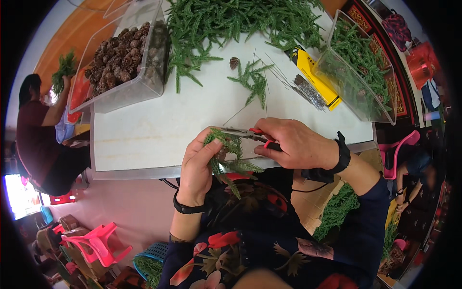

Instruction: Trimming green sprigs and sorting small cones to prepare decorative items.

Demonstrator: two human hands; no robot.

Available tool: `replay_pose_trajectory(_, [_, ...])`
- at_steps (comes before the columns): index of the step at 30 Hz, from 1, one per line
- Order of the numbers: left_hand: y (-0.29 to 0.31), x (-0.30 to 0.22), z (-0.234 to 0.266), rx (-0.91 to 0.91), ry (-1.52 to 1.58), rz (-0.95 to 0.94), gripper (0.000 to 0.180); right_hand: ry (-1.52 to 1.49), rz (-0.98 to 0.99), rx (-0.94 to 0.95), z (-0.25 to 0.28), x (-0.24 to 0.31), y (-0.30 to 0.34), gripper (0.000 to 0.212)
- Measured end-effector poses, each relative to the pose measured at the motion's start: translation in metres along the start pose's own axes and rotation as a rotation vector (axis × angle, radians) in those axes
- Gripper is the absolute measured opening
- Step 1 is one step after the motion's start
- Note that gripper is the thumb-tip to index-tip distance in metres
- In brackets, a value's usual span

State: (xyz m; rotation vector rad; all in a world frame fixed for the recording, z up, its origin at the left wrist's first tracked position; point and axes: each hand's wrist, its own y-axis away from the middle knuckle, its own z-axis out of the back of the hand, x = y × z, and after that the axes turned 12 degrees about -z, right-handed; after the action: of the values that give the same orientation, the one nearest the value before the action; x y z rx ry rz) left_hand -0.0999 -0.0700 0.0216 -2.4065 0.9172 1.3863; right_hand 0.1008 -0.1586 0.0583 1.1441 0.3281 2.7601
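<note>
My left hand (198, 161) pinches a small green artificial pine sprig (233, 161) with several side twigs, just over the near table edge. Something brown, perhaps a pine cone, shows partly among its needles. My right hand (298, 144) is closed round pliers (262, 137) with red and black handles. The metal jaws point left and reach the top of the sprig by my left fingertips. Whether they grip a wire there I cannot make out. On the white table (139, 139) beyond lie a loose pine sprig (252, 79) with thin wires and a single pine cone (234, 63).
A clear bin of pine cones (115, 62) stands at the left, a clear bin of greenery (358, 67) at the right. A heap of pine sprigs (245, 21) covers the far side. Cut wires (308, 91) lie by a yellow packet (317, 77). Another person (45, 125) stands at far left.
</note>
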Motion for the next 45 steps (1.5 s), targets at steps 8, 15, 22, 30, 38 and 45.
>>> replay_pose_trajectory(8, [-0.003, 0.003, 0.009, 0.013, 0.188, 0.150, 0.019, 0.003, 0.192, -0.108, -0.008, -0.006, -0.005, 0.026])
replay_pose_trajectory(15, [-0.003, 0.009, 0.016, 0.051, 0.352, 0.195, 0.013, -0.090, 0.147, -0.044, -0.011, -0.004, -0.004, 0.025])
replay_pose_trajectory(22, [-0.001, 0.018, 0.014, 0.089, 0.376, 0.176, 0.021, -0.088, 0.064, -0.026, -0.013, -0.003, 0.001, 0.022])
replay_pose_trajectory(30, [0.003, 0.009, 0.002, 0.023, -0.048, -0.085, 0.017, -0.147, 0.016, -0.044, -0.009, -0.007, 0.007, 0.024])
replay_pose_trajectory(38, [0.001, 0.013, 0.002, 0.005, -0.299, -0.263, 0.014, -0.031, -0.035, -0.040, -0.005, -0.004, 0.010, 0.028])
replay_pose_trajectory(45, [0.004, 0.014, 0.000, 0.021, -0.236, -0.176, 0.013, 0.174, 0.025, -0.091, -0.003, -0.004, 0.008, 0.028])
